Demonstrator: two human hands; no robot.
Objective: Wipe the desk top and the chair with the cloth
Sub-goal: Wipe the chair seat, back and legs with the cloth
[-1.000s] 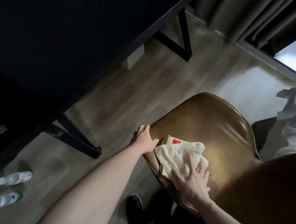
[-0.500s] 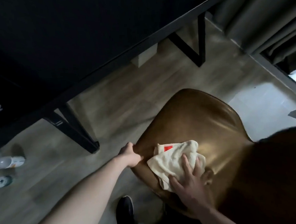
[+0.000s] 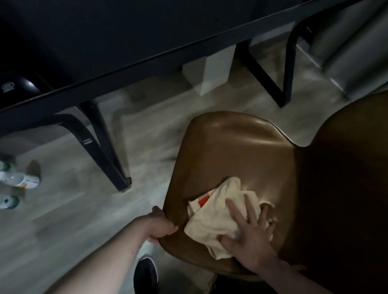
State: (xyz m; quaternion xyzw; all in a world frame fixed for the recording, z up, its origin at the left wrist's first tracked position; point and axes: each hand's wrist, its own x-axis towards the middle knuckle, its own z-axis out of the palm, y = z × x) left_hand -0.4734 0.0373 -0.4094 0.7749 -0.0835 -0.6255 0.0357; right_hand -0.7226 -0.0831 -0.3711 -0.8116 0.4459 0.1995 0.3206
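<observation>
Two hands work at the brown chair (image 3: 238, 148). The right hand (image 3: 250, 232) lies flat with its fingers spread, pressing the cream cloth (image 3: 215, 213) onto the seat near the chair's front edge. The left hand (image 3: 160, 226) curls around that edge, just beside the cloth. Beyond the chair is the dark tabletop (image 3: 135, 25). Some bottles (image 3: 13, 178) lie on the floor, far left of the chair.
</observation>
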